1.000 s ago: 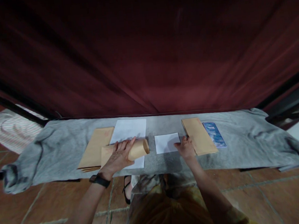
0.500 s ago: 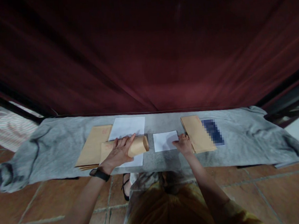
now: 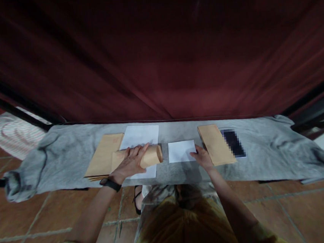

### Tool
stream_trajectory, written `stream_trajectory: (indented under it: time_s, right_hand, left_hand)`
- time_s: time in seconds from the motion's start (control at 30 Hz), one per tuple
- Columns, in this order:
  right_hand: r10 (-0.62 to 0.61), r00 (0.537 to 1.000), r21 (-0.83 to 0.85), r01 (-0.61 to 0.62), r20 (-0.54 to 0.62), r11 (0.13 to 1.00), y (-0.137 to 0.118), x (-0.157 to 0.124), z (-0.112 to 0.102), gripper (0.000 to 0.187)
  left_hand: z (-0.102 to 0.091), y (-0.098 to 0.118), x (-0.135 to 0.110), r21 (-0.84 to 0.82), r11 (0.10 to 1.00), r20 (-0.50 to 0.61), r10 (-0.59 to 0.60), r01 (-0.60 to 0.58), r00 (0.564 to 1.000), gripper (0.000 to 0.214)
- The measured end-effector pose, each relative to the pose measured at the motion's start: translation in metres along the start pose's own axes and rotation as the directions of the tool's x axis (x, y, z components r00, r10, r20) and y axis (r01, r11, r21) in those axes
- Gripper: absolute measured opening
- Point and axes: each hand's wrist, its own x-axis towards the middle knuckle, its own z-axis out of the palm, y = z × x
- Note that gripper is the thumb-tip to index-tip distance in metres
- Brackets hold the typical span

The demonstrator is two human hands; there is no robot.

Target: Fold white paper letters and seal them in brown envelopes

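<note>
My left hand (image 3: pixel 131 162) lies flat with fingers spread on a brown paper envelope (image 3: pixel 151 156), whose mouth gapes to the right. Beneath that envelope are a white sheet (image 3: pixel 140 135) and part of a stack of brown envelopes (image 3: pixel 102 156) on the left. My right hand (image 3: pixel 202 157) pinches the right edge of a smaller white paper (image 3: pixel 180 151), thumb on top and the other fingers at its edge. Another brown envelope pile (image 3: pixel 217 144) sits just right of that hand.
A grey cloth (image 3: pixel 264 142) covers the narrow table. To the right of the envelopes lies a dark pixelated rectangle (image 3: pixel 233 143). A dark red curtain (image 3: pixel 156 61) hangs behind, with black frame bars at both sides. Striped fabric (image 3: pixel 14 132) is at far left.
My right fingers have moved slightly left onto the small white paper's edge. The left hand stays on the envelope. The whole view has shifted a little.
</note>
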Motion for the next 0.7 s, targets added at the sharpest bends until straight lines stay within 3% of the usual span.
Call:
stream_trajectory:
  time_s: [0.13, 0.37, 0.7]
  right_hand:
    - [-0.017, 1.0, 0.179, 0.021, -0.023, 0.984, 0.004, -0.001, 0.0, 0.021]
    - [-0.03, 1.0, 0.448, 0.027, 0.001, 0.894, 0.0, -0.007, 0.014, 0.034]
    - [-0.008, 0.998, 0.483, -0.023, 0.061, 0.875, -0.012, -0.014, 0.026, 0.023]
  left_hand:
    - [-0.004, 0.003, 0.001, -0.003, 1.0, 0.022, -0.014, 0.014, 1.0, 0.118]
    - [-0.003, 0.004, 0.001, 0.038, 0.999, -0.01, 0.008, -0.007, 1.0, 0.118]
    - [0.005, 0.001, -0.002, 0.082, 0.994, -0.108, 0.077, -0.069, 0.991, 0.116]
